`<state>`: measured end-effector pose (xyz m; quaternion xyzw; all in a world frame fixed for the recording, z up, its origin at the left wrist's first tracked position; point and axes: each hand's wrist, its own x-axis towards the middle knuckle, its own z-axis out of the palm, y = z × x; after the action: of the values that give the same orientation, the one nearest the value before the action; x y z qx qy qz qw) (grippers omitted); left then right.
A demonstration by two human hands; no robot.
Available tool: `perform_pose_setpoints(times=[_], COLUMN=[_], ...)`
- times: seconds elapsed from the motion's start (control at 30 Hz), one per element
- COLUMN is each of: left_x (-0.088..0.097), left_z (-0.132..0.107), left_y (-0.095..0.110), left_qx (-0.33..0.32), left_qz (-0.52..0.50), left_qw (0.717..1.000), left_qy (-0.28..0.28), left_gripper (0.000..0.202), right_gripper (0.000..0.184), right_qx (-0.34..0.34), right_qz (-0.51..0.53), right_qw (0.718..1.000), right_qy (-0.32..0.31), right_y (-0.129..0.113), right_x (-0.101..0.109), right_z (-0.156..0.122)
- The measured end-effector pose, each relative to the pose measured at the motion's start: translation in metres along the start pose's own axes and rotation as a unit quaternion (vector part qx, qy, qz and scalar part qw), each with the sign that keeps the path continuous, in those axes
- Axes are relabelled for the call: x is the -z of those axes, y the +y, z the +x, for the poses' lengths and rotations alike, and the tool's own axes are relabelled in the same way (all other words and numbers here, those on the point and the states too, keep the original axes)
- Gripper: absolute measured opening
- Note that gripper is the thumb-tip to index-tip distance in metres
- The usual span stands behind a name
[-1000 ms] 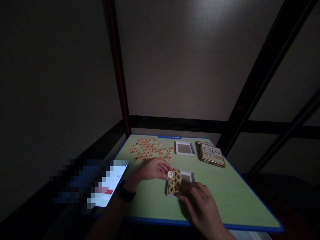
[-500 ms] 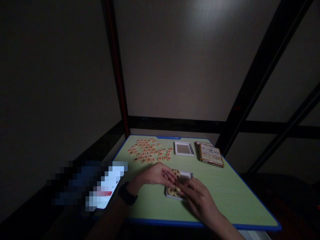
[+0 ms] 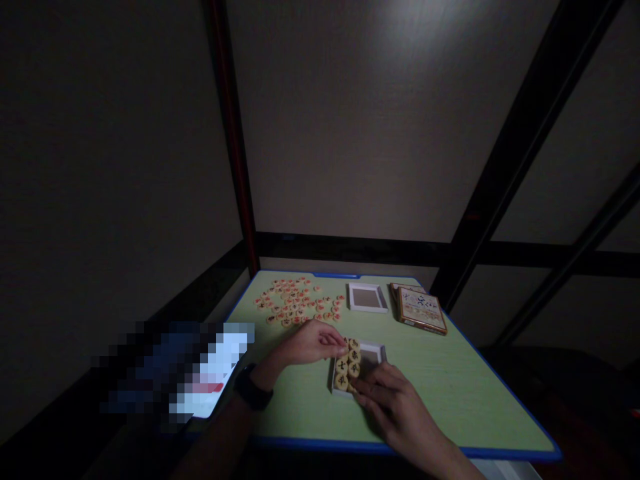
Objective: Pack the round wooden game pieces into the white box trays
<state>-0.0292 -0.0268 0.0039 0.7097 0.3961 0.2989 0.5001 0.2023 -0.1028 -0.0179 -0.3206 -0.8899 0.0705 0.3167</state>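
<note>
A shallow white box tray lies on the table, holding two columns of round wooden Chinese chess pieces with dark characters along its left side. My left hand is over the tray's upper left edge, its thumb and fingers drawn together at a piece of the left column; its fingertips partly cover that piece. At the near end of the tray, my right hand has its fingers closed at a piece at the bottom of the right column, which they mostly hide. The right part of the tray shows its bare grey-brown bottom.
Many loose pieces, mostly red-marked, spread over the back left of the green table. A second white tray stands at the back. Printed boxes lie at the back right. A lit, blurred screen is at left.
My hands have moved apart from over the tray, uncovering the two columns of pieces. My left hand has shifted slightly up and left; my right fingers have dropped toward the tray's near end.
</note>
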Motion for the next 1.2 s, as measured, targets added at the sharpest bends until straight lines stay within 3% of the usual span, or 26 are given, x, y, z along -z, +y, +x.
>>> perform_pose_setpoints(times=[0.33, 0.43, 0.6, 0.73, 0.9, 1.2], left_x=[0.001, 0.001, 0.0, -0.001, 0.0, 0.003], left_z=[0.0, -0.001, -0.004, -0.005, -0.005, -0.003], left_y=[-0.001, 0.002, 0.007, 0.009, 0.007, 0.007], left_qx=[-0.013, -0.019, -0.025, -0.014, -0.004, -0.008], left_qz=[0.067, 0.115, 0.148, 0.151, 0.153, 0.218], left_qw=[0.997, 0.992, 0.988, 0.988, 0.988, 0.971], left_qy=[0.032, 0.039, 0.037, 0.014, 0.019, 0.096], left_gripper=[0.027, 0.036, 0.048, 0.051, 0.051, 0.046], right_gripper=[0.028, 0.04, 0.081, 0.085, 0.092, 0.097], right_qx=[-0.027, -0.05, -0.075, -0.089, -0.074, -0.037], right_qz=[-0.007, -0.025, -0.032, 0.029, 0.055, 0.049], right_qw=[0.999, 0.998, 0.996, 0.991, 0.989, 0.989], right_qy=[0.031, 0.037, -0.029, -0.097, -0.116, -0.135], right_y=[0.002, 0.009, 0.034, 0.046, 0.046, 0.036], right_x=[0.001, 0.009, 0.022, 0.026, 0.029, 0.027], right_z=[-0.003, -0.006, -0.009, -0.006, 0.005, 0.019])
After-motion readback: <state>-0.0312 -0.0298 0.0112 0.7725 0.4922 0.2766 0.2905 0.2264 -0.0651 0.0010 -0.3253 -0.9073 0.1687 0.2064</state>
